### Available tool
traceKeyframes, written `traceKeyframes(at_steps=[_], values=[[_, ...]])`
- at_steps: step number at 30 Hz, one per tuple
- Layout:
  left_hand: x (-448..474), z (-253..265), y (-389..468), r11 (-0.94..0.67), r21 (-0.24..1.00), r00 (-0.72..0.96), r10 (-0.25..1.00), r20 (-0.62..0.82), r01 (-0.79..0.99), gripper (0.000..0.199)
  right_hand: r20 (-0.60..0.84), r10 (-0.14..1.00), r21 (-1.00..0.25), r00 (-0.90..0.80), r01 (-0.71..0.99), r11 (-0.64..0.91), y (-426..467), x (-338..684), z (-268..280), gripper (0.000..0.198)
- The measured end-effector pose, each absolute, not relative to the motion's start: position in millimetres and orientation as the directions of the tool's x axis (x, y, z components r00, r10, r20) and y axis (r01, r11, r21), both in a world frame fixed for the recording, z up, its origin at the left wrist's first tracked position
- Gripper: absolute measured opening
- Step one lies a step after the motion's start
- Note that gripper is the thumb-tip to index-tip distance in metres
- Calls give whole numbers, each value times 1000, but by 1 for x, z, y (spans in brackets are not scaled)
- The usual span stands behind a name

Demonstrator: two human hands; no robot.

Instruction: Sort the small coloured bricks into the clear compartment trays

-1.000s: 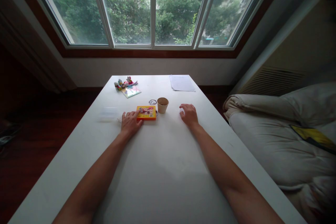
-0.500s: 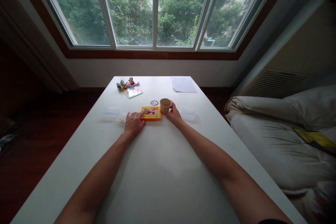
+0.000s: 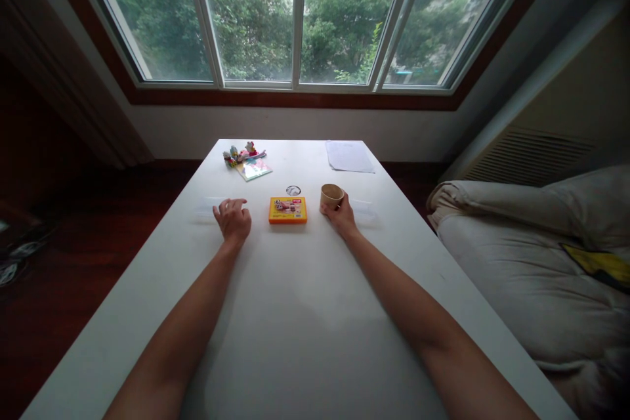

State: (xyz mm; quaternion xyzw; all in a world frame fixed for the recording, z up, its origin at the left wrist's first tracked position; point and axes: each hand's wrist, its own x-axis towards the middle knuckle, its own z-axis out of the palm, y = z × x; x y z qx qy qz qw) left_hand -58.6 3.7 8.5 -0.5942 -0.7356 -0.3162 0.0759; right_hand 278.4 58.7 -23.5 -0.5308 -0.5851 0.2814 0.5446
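Note:
My right hand (image 3: 343,214) is wrapped round a brown paper cup (image 3: 331,197), which is upright with its open mouth showing. A flat yellow and orange box (image 3: 288,210) with a printed label lies on the table between my hands, touched by neither. To the left of the box, my left hand (image 3: 233,219) has its fingers apart and holds nothing. It is over the near edge of a clear plastic container (image 3: 208,208). Behind my right hand is another clear plastic container (image 3: 365,210), partly hidden by the hand.
A small round dark-rimmed object (image 3: 293,190) lies behind the box. Farther back on the white table (image 3: 305,315) are colourful figurines (image 3: 236,155), a shiny card or booklet (image 3: 254,169) and sheets of paper (image 3: 348,156). A pale sofa (image 3: 497,262) stands along the right.
My left hand has let go of the box and moved left. My right hand has shifted right with the cup, leaving a gap beside the box. The view has moved slightly.

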Motion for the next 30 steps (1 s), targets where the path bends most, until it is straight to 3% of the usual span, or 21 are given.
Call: traceKeyframes(at_steps=[4,8,11,14,17,20,23,26,30], values=[[-76,4,8,188,362,-344,830,438,913,34,352,914,-921,200,250,299,53,281,-16,98],[-71,0,8,212,317,-336,849,409,924,35,591,750,-786,296,422,453,35,280,9,79],[-61,-1,6,164,296,-278,873,400,941,43,735,628,-635,255,582,507,13,276,27,63],[-59,1,6,142,295,-259,876,408,945,47,751,653,-550,95,637,540,-6,263,32,56],[-74,3,8,208,310,-332,839,430,928,45,668,714,-504,-212,577,643,-16,243,25,44],[-98,4,12,315,342,-447,780,438,885,44,565,676,-459,-473,501,734,-17,225,18,35],[-110,3,14,350,358,-486,757,437,866,44,532,637,-427,-558,472,771,-14,222,14,27],[-106,5,14,315,330,-442,776,450,890,44,610,665,-452,-431,500,739,-12,233,15,26],[-94,10,11,292,296,-403,795,453,909,43,763,645,-488,-30,627,607,-4,259,21,37]])
